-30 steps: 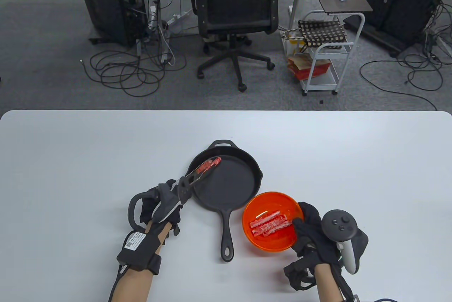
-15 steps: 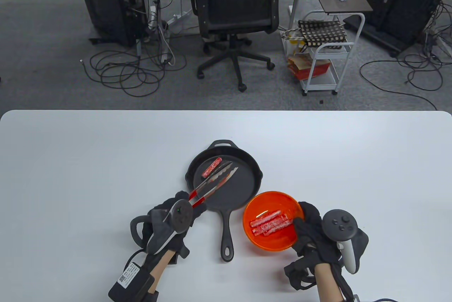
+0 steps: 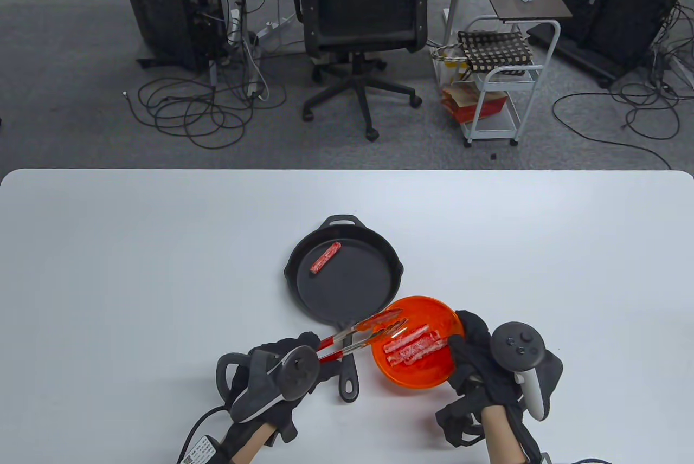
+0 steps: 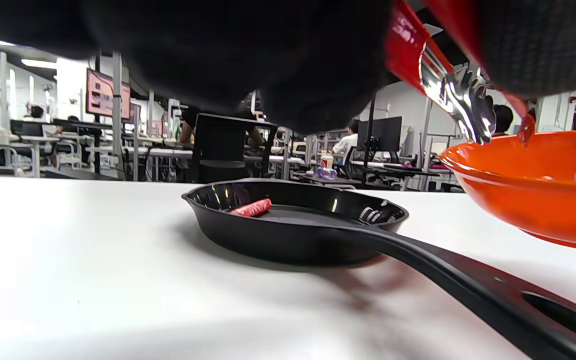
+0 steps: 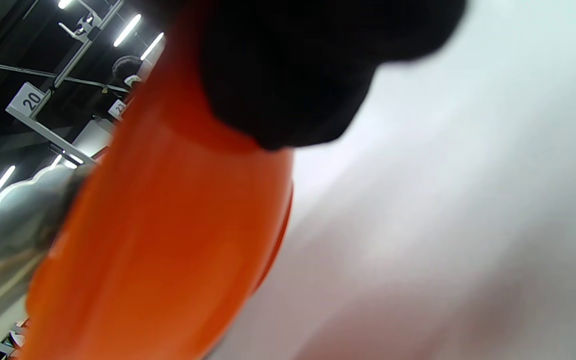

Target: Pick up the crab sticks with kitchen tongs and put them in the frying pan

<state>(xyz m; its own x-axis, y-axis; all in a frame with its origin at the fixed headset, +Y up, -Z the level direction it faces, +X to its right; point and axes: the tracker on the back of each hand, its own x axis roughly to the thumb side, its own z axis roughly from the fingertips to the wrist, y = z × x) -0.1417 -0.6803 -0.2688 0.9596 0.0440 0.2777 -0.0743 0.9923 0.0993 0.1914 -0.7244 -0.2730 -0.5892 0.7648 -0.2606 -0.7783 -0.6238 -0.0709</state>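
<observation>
A black frying pan (image 3: pixel 347 290) (image 4: pixel 288 235) sits mid-table with one red crab stick (image 3: pixel 325 258) (image 4: pixel 252 207) lying in its far left part. To its right stands an orange bowl (image 3: pixel 417 372) (image 4: pixel 538 185) (image 5: pixel 158 240) with several crab sticks (image 3: pixel 415 345) inside. My left hand (image 3: pixel 293 372) grips red-handled metal tongs (image 3: pixel 363 334) (image 4: pixel 458 95); their tips are apart, empty, and reach over the bowl's left rim. My right hand (image 3: pixel 477 355) holds the bowl's right side, fingers curled on its rim.
The pan's long handle (image 3: pixel 348 366) (image 4: pixel 468 285) points toward me, between my left hand and the bowl. White table (image 3: pixel 135 269) stretches wide to the left, right and far side. An office chair (image 3: pixel 363 25) and a small cart (image 3: pixel 499 79) stand beyond the table.
The tongs let go of a crab stick in the pan. My left hand then swung right and toward me, bringing the empty tongs to the bowl. My right hand stayed put.
</observation>
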